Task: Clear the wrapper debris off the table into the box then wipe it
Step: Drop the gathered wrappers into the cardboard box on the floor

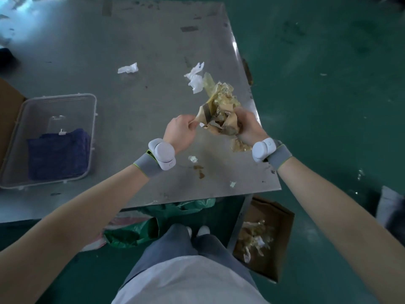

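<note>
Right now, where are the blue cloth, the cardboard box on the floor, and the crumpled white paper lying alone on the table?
blue cloth [58, 153]: head view, middle of the folded cloth.
cardboard box [281, 218]: head view, bare inner wall.
crumpled white paper [128, 68]: head view, centre of the scrap.

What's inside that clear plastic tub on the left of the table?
The clear tub holds a folded dark blue cloth, with a small white scrap at its far edge. Whatever lies under the cloth is covered and cannot be seen.

Head cam; looks steeply down, close over table [131, 40] edge.
</note>
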Tool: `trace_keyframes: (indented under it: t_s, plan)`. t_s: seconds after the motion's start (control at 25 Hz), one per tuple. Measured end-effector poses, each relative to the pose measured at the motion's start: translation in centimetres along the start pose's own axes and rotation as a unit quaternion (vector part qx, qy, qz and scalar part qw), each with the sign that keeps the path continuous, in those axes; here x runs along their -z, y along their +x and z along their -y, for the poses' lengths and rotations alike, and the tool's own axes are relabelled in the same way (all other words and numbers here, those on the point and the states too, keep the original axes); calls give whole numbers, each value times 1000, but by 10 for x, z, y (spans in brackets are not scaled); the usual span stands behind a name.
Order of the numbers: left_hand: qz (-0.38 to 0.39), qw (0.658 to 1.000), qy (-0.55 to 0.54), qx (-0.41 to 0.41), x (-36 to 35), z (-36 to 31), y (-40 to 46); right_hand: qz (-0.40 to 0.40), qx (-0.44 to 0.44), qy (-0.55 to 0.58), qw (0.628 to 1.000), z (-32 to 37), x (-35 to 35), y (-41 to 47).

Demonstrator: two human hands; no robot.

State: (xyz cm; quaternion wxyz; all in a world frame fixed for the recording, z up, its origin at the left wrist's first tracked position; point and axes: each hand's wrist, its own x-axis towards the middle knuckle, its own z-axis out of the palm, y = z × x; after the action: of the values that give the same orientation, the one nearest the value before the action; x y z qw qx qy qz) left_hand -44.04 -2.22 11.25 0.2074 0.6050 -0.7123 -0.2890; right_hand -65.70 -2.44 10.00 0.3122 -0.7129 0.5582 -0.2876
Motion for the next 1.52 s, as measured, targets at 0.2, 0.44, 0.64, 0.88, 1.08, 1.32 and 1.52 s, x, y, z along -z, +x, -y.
trace_keyframes:
  t_s: [0.2,0.44,0.64,0.88,1.08,1.32,1.52]
  plan:
    - [60,997,7,-51,-20,-16,-29,-56,-51,17,997,-9,-1,-71]
    - [114,989,28,-87,-37,-16,-47,-99,-61,-19,993,-19,-15,-125]
    - [167,977,42,-126,-57,-32,-66,-146,-88,-41,985,-33,-15,-173]
    - [217,961,52,-166,-93,-67,-94,-178,-117,-59,975,-44,1,-238]
    - [243,950,60,-187,-137,-98,-122,-189,-164,-84,964,-67,16,-301]
    - [298,929,69,-208,-210,-131,-166,-202,-225,-78,950,-108,22,-390]
    - [354,906,106,-204,-271,-140,-186,-213,-305,-45,927,-151,4,-444]
